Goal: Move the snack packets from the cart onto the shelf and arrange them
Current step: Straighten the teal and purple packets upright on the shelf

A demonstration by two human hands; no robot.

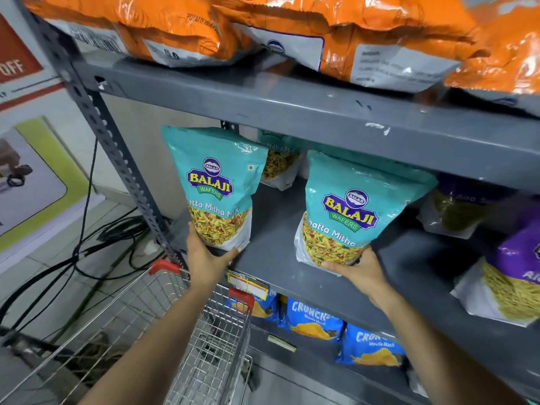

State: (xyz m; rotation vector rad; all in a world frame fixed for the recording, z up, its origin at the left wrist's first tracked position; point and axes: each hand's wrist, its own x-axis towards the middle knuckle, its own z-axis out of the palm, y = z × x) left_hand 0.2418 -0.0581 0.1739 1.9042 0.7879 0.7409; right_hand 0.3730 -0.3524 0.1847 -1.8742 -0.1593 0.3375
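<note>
I hold two teal snack packets upright at the middle grey shelf (280, 258). My left hand (207, 255) grips the bottom of the left teal packet (216, 182) at the shelf's left front corner. My right hand (362, 271) grips the bottom of the right teal packet (350, 209) over the shelf board. A third teal packet (279, 165) stands at the back of the shelf between them. The wire cart (187, 325) with red corner caps stands below my left arm; I see no packets in the part that shows.
Purple packets (508, 276) fill the right end of the middle shelf. Orange packets (336, 33) lie on the upper shelf, blue packets (315, 320) stand on the lower one. A perforated grey upright (117, 159) frames the left side; black cables (87, 247) trail on the floor.
</note>
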